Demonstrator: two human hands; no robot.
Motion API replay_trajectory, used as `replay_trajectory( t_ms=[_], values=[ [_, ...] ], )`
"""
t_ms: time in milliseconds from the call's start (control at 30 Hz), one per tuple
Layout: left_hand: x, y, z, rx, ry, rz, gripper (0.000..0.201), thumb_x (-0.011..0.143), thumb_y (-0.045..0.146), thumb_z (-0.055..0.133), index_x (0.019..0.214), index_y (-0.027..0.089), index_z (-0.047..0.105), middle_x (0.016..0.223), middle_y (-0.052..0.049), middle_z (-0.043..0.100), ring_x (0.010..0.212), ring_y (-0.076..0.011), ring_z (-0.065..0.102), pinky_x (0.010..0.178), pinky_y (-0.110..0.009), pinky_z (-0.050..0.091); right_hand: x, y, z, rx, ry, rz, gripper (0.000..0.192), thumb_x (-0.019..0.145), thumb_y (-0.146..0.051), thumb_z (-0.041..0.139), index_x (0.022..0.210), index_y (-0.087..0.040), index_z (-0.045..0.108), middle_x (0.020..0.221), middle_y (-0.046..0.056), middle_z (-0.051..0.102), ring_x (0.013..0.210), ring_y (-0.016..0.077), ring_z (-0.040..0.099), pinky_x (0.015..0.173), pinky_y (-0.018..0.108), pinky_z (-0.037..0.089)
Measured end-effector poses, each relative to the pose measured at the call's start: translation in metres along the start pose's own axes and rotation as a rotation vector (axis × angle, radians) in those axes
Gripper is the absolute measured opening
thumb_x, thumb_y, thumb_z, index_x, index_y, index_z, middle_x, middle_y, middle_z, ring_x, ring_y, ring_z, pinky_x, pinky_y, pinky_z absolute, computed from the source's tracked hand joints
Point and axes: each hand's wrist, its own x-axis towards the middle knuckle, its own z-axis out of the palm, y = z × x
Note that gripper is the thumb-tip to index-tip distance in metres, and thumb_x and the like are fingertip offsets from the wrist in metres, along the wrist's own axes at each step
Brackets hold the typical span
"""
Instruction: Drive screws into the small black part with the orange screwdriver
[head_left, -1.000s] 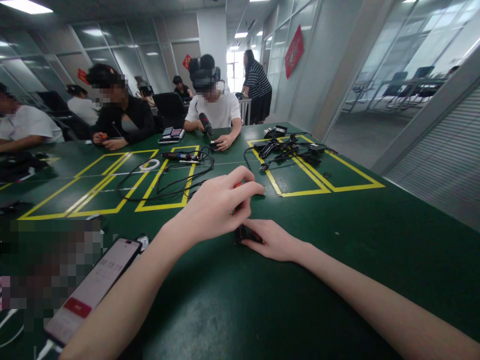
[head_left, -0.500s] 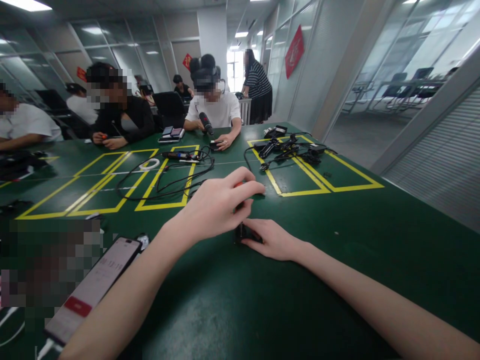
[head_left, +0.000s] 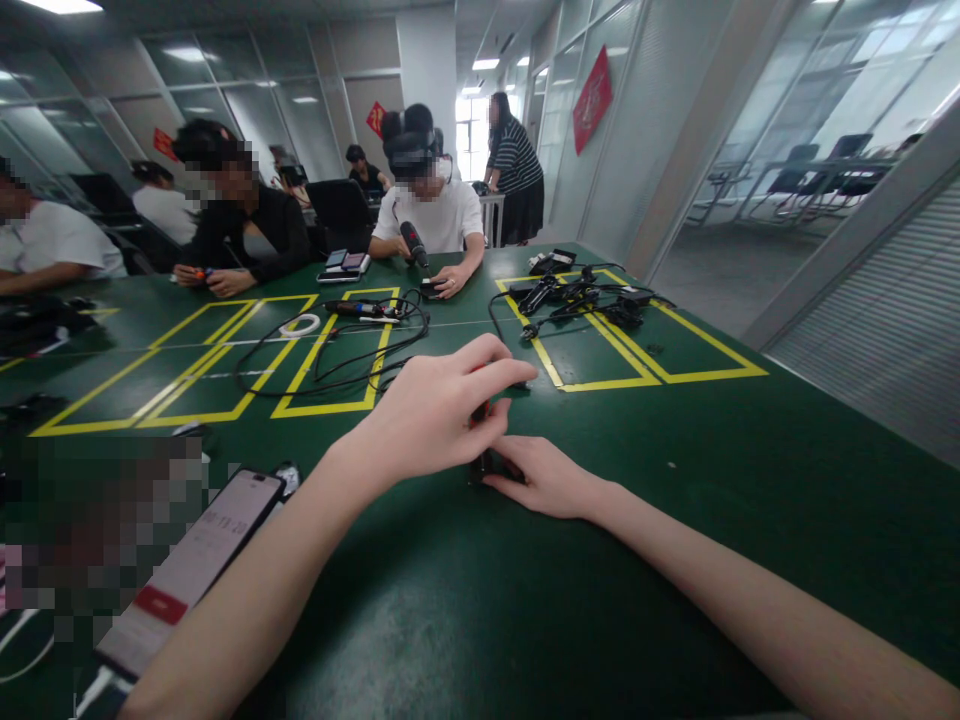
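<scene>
Left hand (head_left: 431, 415): fingers curled together around a slim tool with a red part (head_left: 481, 408), held upright, tip pointing down. Right hand (head_left: 544, 478): lay flat on the green table (head_left: 525, 600), fingers pinched on a small black object (head_left: 484, 466) directly under the left hand. Hands just beside each other, near the table's middle. Phone (head_left: 187, 570): lit screen, near the left forearm. Black cables (head_left: 337, 360): looped across yellow tape squares (head_left: 330, 408) beyond. Chargers and leads (head_left: 577, 295): piled at the far right square. Other people: seated along the far edge.
</scene>
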Motion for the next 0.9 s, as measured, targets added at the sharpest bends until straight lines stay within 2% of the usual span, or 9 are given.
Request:
replay_trajectory(
  t_ms=[133, 200, 333, 467, 667, 833, 900],
  values=[
    [0.0010, 0.0013, -0.0019, -0.074, -0.022, 0.014, 0.041, 0.091, 0.009, 0.054, 0.129, 0.016, 0.067, 0.115, -0.009, 0.070, 0.095, -0.0174, 0.069, 0.078, -0.027, 0.054, -0.0004, 0.0016, 0.0022, 0.003, 0.019, -0.009, 0.021, 0.095, -0.018, 0.068, 0.116, -0.017, 0.066, 0.096, 0.008, 0.075, 0.080, 0.0231, 0.070, 0.076, 0.033, 0.053],
    [0.0008, 0.0012, -0.0017, -0.090, -0.029, -0.005, 0.042, 0.091, 0.006, 0.051, 0.129, 0.017, 0.066, 0.116, -0.009, 0.069, 0.093, -0.0160, 0.069, 0.076, -0.025, 0.053, -0.0008, 0.0014, 0.0018, 0.002, 0.008, -0.004, 0.023, 0.096, -0.019, 0.068, 0.118, -0.017, 0.065, 0.096, 0.008, 0.075, 0.080, 0.0229, 0.070, 0.077, 0.033, 0.053],
    [0.0002, 0.0015, -0.0017, -0.069, -0.031, -0.033, 0.031, 0.096, 0.012, 0.052, 0.124, 0.018, 0.066, 0.114, -0.007, 0.069, 0.083, -0.0137, 0.067, 0.070, -0.024, 0.049, -0.0013, 0.0009, 0.0009, 0.002, 0.003, 0.000, 0.026, 0.097, -0.021, 0.067, 0.122, -0.016, 0.065, 0.097, 0.009, 0.076, 0.080, 0.0228, 0.070, 0.078, 0.034, 0.054],
    [0.0005, 0.0024, -0.0036, -0.095, -0.043, -0.010, 0.036, 0.091, 0.010, 0.055, 0.125, 0.015, 0.066, 0.112, -0.009, 0.069, 0.097, -0.0190, 0.067, 0.080, -0.029, 0.052, -0.0013, 0.0013, 0.0022, 0.011, 0.018, -0.009, 0.025, 0.096, -0.019, 0.068, 0.121, -0.016, 0.066, 0.099, 0.009, 0.076, 0.082, 0.0236, 0.071, 0.078, 0.034, 0.054],
    [-0.0003, 0.0021, -0.0028, -0.092, -0.045, -0.055, 0.040, 0.096, 0.011, 0.050, 0.134, 0.018, 0.063, 0.118, -0.008, 0.068, 0.083, -0.0130, 0.067, 0.069, -0.024, 0.050, -0.0005, -0.0007, 0.0005, 0.001, -0.005, -0.001, 0.027, 0.096, -0.019, 0.068, 0.123, -0.015, 0.065, 0.098, 0.009, 0.076, 0.082, 0.0234, 0.070, 0.078, 0.034, 0.054],
    [0.0002, 0.0027, -0.0038, -0.089, -0.035, 0.000, 0.042, 0.091, 0.009, 0.054, 0.131, 0.014, 0.065, 0.111, -0.009, 0.069, 0.096, -0.0186, 0.067, 0.079, -0.028, 0.052, -0.0004, -0.0007, 0.0008, 0.013, 0.013, 0.000, 0.023, 0.095, -0.018, 0.068, 0.118, -0.016, 0.066, 0.098, 0.009, 0.076, 0.081, 0.0227, 0.070, 0.077, 0.033, 0.053],
    [0.0001, 0.0027, -0.0036, -0.106, -0.047, -0.009, 0.045, 0.090, 0.007, 0.052, 0.132, 0.014, 0.065, 0.113, -0.009, 0.068, 0.093, -0.0170, 0.067, 0.077, -0.027, 0.052, -0.0004, -0.0002, 0.0014, 0.014, 0.011, 0.001, 0.022, 0.096, -0.018, 0.068, 0.118, -0.017, 0.066, 0.097, 0.008, 0.075, 0.081, 0.0223, 0.069, 0.077, 0.033, 0.053]
  ],
)
